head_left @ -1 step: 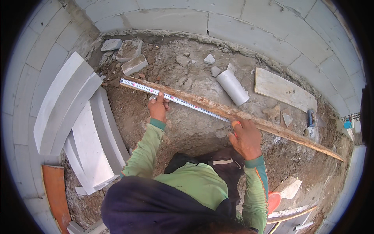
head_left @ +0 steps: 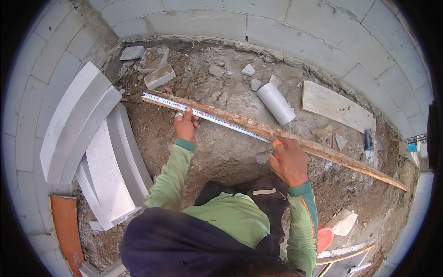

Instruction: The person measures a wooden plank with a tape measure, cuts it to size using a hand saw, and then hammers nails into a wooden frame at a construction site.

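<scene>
A long, rough wooden strip [head_left: 344, 158] lies slantwise in front of me, its left end farther away. Along its left part runs the pulled-out white blade of a tape measure [head_left: 217, 119], marked in black and red. My left hand [head_left: 185, 127], with a ring on one finger, pinches the blade and the near edge of the strip, some way in from the blade's left end. Closed round the orange tape case, mostly hidden under the fingers, my right hand [head_left: 292, 162] rests against the strip near its middle.
Curved white mouldings [head_left: 76, 124] are stacked at left. Beyond the strip lie a grey pipe piece [head_left: 276, 104], a flat pale board [head_left: 337, 105] and broken blocks [head_left: 159, 77]. A block wall [head_left: 203, 23] bounds the far side. A red round object [head_left: 325, 239] sits near my right forearm.
Both hands and the tape blade have shifted very slightly left along the wooden strip. The strip itself has stayed in place.
</scene>
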A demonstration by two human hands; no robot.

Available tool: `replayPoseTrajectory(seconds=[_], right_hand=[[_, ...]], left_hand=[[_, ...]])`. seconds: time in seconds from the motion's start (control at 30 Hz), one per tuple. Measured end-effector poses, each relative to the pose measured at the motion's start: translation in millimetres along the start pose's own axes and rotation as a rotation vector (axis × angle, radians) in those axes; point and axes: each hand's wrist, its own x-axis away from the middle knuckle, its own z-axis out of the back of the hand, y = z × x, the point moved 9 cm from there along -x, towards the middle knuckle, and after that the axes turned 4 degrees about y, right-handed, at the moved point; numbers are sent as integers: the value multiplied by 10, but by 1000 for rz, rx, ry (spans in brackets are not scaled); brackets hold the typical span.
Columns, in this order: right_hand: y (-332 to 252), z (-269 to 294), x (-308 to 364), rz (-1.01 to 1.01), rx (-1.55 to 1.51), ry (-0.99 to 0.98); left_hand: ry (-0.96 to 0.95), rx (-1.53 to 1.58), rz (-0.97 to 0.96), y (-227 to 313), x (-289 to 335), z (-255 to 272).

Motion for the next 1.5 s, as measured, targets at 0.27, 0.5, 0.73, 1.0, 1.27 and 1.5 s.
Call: replayPoseTrajectory(seconds=[0.27,0.5,0.73,1.0,1.27,1.5], right_hand=[[421,-157,-196,-14,-27,26],[1713,-267,390,-186,20,-32],[2232,-487,764,-325,42,-139],[2182,-481,762,-366,10,-59],[2241,-547,812,-388,27,-36],[2216,-537,839,-419,54,-9]], left_hand=[[-4,-85,72,-192,-292,-17],[-95,-375,-174,-311,59,-59],[-537,-818,-1063,58,1182,-1159],[-877,-1103,-1234,-473,1507,-2004],[-1009,-1249,-1139,-929,1943,-2742],[-989,-1204,-1129,-1128,2015,-2843]])
